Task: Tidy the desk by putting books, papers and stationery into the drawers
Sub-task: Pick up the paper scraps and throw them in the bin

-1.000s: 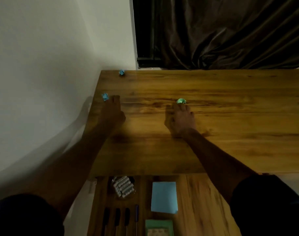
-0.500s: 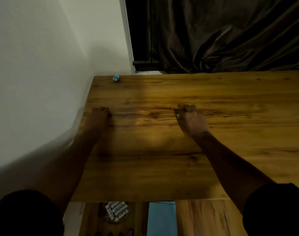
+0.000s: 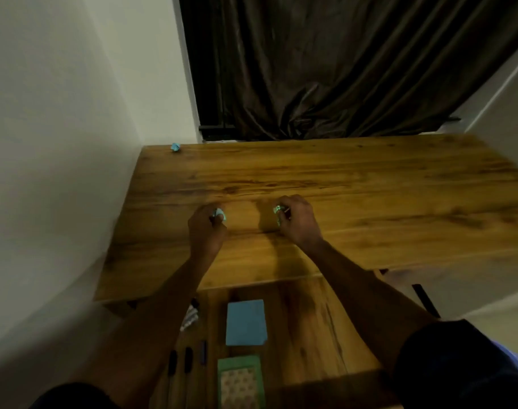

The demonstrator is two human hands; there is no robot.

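My left hand (image 3: 206,228) is curled round a small crumpled blue paper (image 3: 220,213) above the wooden desk (image 3: 355,202). My right hand (image 3: 296,219) pinches a small green paper (image 3: 278,209) between its fingers. Both hands hover over the middle of the desk, a little apart. Another crumpled blue paper (image 3: 175,147) lies at the far left corner of the desk. Below the near edge, the open drawer (image 3: 305,323) holds a blue notepad (image 3: 246,322), a green booklet (image 3: 241,382) and dark pens (image 3: 188,354).
A white wall runs along the left side of the desk. A dark curtain (image 3: 325,69) hangs behind the far edge. A pack of small white items (image 3: 190,318) lies in the drawer, partly hidden by my left forearm.
Both hands have closed on the papers and drawn back toward me from the desk. The left hand moved right with the blue paper. The view dropped, showing more of the drawer.
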